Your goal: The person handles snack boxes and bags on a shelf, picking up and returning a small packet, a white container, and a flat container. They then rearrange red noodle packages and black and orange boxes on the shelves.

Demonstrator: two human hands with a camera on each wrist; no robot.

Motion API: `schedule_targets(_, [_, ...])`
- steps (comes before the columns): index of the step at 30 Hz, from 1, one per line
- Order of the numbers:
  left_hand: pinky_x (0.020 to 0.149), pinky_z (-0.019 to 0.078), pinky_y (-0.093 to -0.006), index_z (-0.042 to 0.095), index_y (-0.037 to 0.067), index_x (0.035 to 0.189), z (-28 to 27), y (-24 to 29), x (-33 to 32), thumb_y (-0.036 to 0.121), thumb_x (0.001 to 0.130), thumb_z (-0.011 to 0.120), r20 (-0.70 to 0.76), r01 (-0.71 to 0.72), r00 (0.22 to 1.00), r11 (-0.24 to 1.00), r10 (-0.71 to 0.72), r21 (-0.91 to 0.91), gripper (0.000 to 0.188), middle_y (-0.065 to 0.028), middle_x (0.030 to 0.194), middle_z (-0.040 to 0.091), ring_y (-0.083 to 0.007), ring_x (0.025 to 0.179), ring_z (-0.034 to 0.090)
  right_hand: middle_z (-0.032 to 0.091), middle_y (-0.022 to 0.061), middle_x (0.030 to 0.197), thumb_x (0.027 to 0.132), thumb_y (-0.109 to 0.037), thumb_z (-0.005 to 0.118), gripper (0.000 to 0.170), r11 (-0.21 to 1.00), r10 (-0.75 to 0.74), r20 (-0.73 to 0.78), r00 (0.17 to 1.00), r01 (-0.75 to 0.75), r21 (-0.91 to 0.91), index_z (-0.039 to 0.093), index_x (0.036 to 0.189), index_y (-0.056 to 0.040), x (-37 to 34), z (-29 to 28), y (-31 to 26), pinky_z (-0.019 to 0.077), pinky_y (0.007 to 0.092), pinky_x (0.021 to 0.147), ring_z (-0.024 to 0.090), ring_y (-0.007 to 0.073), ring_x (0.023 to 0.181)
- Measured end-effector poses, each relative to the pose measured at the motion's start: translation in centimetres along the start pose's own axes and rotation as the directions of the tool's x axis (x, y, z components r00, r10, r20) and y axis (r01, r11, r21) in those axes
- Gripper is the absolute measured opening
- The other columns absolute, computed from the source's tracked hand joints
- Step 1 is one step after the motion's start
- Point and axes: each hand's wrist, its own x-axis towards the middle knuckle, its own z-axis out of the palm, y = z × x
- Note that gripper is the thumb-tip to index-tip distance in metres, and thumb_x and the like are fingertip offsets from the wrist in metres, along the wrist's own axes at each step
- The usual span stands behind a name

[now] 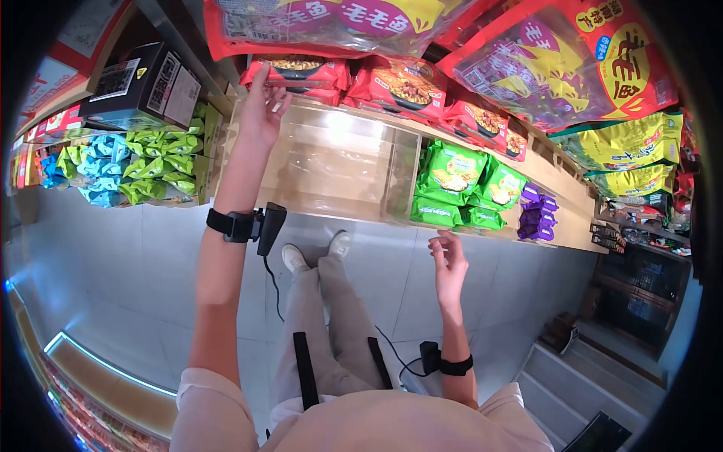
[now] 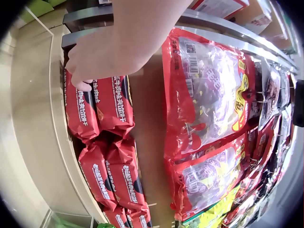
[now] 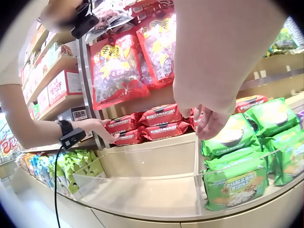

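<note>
At the left end of the row of red noodle-picture packets (image 1: 297, 70), my left hand (image 1: 261, 113) rests its fingers against the outermost packet. From the left wrist view, the left hand (image 2: 102, 54) covers the near ends of two stacked red packets (image 2: 111, 102), its thumb tip lying on the wrapper. My right hand (image 1: 449, 264) hangs in front of the shelf edge with loosely bent fingers and nothing in them. Closest to it are the green snack packets (image 1: 456, 173), stacked in a clear-walled compartment; in the right wrist view the right hand (image 3: 213, 121) overlaps their top.
A bare wooden compartment (image 3: 142, 190) with clear dividers lies before the red packets. Large red-edged bags (image 1: 520, 68) hang above. Green and blue packets (image 1: 162, 162) stand at left under a dark box (image 1: 147, 83); purple packets (image 1: 537, 215) sit at right.
</note>
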Motion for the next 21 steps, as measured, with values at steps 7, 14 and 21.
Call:
schedule_targets(7, [0.081, 0.0488, -0.0308, 0.057, 0.009, 0.095, 0.0, -0.7, -0.5, 0.031, 0.081, 0.065, 0.013, -0.161, 0.987, 0.986, 0.161, 0.031, 0.027, -0.0011, 0.087, 0.051, -0.0117, 0.087, 0.052, 0.063, 0.0068, 0.083, 0.089, -0.016, 0.057, 0.017, 0.996, 0.085, 0.098, 0.992, -0.085, 0.000, 0.058, 0.102, -0.0052, 0.1, 1.5, 2.0, 0.0462, 0.0269, 0.059, 0.062, 0.0146, 0.077])
schedule_targets(14, [0.084, 0.0530, -0.0361, 0.055, 0.002, 0.093, -0.3, -0.4, -2.7, 0.018, 0.082, 0.062, 0.023, -0.204, 0.978, 0.976, 0.206, -0.076, 0.021, -0.0054, 0.087, 0.050, -0.0161, 0.084, 0.057, 0.065, 0.0070, 0.083, 0.088, -0.008, 0.057, 0.012, 0.996, -0.028, 0.160, 0.987, 0.014, 0.088, 0.060, 0.097, -0.0017, 2.3, 2.3, 2.1, 0.0493, 0.0263, 0.063, 0.063, 0.0142, 0.076])
schedule_targets(21, [0.082, 0.0525, -0.0333, 0.051, 0.002, 0.095, -4.1, -0.6, -9.5, 0.015, 0.084, 0.061, -0.015, -0.241, 0.971, 0.965, 0.241, -0.108, 0.020, -0.0044, 0.091, 0.056, -0.0153, 0.087, 0.057, 0.065, 0.0082, 0.084, 0.090, -0.011, 0.055, 0.015, 0.979, -0.201, 0.336, 0.920, 0.195, 0.052, 0.059, 0.099, 0.0003, 4.5, 5.1, 0.3, 0.0506, 0.0262, 0.067, 0.062, 0.0145, 0.078])
